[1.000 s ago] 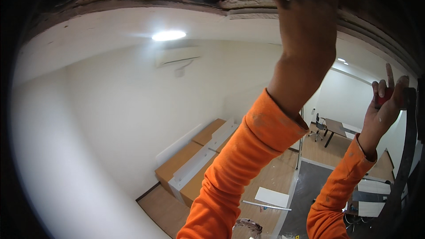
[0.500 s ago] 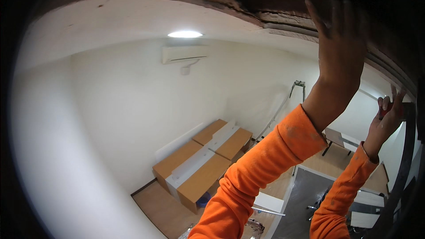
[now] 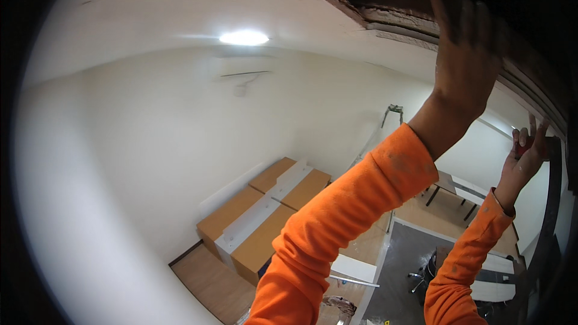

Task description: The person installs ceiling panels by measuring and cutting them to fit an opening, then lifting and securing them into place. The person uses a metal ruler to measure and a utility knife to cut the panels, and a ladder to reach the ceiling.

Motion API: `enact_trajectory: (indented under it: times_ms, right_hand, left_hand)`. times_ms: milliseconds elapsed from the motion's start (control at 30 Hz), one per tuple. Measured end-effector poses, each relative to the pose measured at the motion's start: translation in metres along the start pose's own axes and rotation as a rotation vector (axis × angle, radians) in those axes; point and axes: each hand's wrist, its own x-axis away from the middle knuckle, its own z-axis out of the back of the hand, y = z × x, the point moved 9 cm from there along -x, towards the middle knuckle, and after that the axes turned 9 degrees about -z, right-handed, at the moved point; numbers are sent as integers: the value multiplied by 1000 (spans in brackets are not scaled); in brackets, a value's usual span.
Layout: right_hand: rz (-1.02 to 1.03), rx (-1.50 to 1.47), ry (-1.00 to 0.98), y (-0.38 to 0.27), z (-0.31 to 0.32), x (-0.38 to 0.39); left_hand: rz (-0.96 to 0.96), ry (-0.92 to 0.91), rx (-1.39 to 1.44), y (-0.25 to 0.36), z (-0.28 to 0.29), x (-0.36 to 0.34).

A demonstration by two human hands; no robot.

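Overhead, my left hand reaches up past the broken edge of the ceiling opening. Its fingers are stretched out and spread, with the tips dim against the dark gap. The palm side lies against or very near a layered, pale ceiling strip; contact is partly hidden. Farther right, my right hand is raised below the same strip. One or two of its fingers point up to the strip, while the others curl round a small red and dark object whose kind I cannot make out.
A dark curved upright stands beside my right hand. Below are wooden desks with a white divider, a stepladder, an office chair and a table. A lit ceiling lamp shines ahead.
The view has shifted slightly, so the room below appears farther left and more ceiling shows. Both hands keep nearly the same pose against the strip.
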Motion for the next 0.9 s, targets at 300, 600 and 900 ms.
enact_trajectory:
  times_ms: [300,600,900]
  right_hand:
    - [122,-135,-74,-3,3,17]
    - [-212,193,-391,36,74,76]
    - [-390,1039,-622,2,136,144]
  left_hand:
    - [-107,-297,-66,-14,-9,17]
    - [-212,-330,-252,-20,0,11]
    - [-155,-275,-218,-11,8,13]
